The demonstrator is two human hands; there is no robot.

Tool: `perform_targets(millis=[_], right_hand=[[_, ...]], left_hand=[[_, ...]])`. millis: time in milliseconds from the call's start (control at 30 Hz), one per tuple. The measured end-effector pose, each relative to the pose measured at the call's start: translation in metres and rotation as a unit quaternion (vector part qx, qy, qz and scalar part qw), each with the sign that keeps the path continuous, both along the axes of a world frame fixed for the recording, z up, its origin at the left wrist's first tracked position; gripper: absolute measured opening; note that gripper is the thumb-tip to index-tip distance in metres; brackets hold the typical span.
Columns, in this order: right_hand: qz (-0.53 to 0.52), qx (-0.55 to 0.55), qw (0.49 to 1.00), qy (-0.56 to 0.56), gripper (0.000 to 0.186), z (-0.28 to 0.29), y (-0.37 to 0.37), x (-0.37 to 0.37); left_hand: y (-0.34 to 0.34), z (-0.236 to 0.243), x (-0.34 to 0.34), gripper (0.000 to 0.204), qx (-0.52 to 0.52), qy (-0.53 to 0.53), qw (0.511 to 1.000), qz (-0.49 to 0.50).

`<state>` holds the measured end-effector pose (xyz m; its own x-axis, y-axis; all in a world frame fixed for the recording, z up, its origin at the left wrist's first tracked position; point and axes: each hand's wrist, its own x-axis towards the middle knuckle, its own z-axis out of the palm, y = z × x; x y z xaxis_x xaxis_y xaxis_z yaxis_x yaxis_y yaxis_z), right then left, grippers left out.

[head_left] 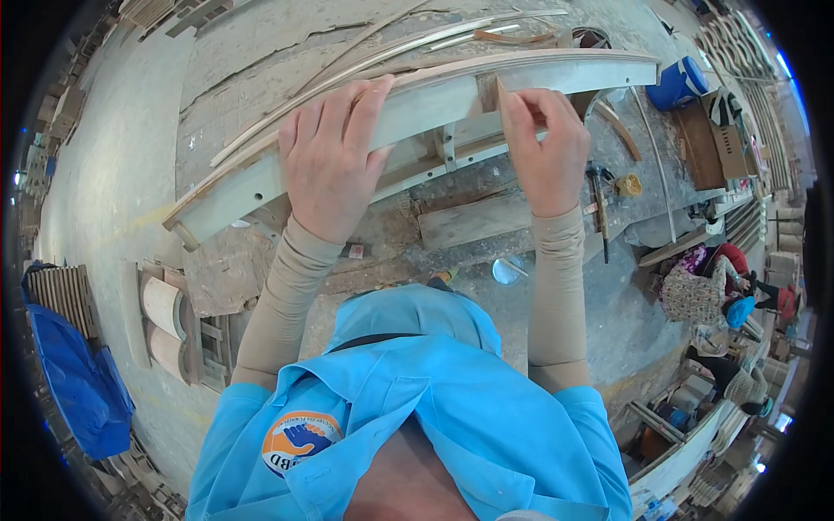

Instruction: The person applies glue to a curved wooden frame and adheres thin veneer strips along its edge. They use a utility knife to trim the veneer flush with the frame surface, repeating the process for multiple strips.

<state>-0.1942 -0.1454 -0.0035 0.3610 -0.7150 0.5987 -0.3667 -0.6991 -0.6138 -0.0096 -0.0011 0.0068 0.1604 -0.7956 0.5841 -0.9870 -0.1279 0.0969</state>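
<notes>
A long pale wooden frame (608, 74) with drilled holes and a lower rail lies diagonally across the upper view. My left hand (334, 156) grips its top edge on the left, fingers curled over it. My right hand (547, 148), farther right, pinches a thin tan piece (504, 111), perhaps sandpaper, against the frame's face, beside a darker patch on the wood. Below that hand a hammer (601, 208) lies near a small yellow object (628, 185), and a round dish (507, 271) with a stick in it sits between my forearms.
Loose wooden strips (434, 26) lie behind the frame. A blue barrel (676, 85) and cardboard boxes (730, 152) stand at upper right. Co-workers (699, 286) are at the right. A blue tarp (78, 382) and stacked slats (61, 300) are at the left, near curved panels (163, 321).
</notes>
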Motion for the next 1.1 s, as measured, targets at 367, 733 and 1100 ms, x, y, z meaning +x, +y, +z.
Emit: perform_targets(millis=[367,733,1100], right_hand=[[-0.004,-0.268,0.955,0.128,0.033,0.019,-0.109,-0.051],[0.093,-0.205,0.967,0.119,0.021,-0.017,-0.164,-0.019],[0.106,-0.232,0.962,0.097,0.021,-0.018,-0.161,-0.026]], left_hand=[[-0.015,-0.002,0.014,0.077,-0.018,-0.001,1.0,-0.003],[0.005,0.017,0.012,0.055,-0.053,-0.032,0.997,0.042],[0.194,-0.145,0.079,0.016,-0.178,0.285,0.812,0.478]])
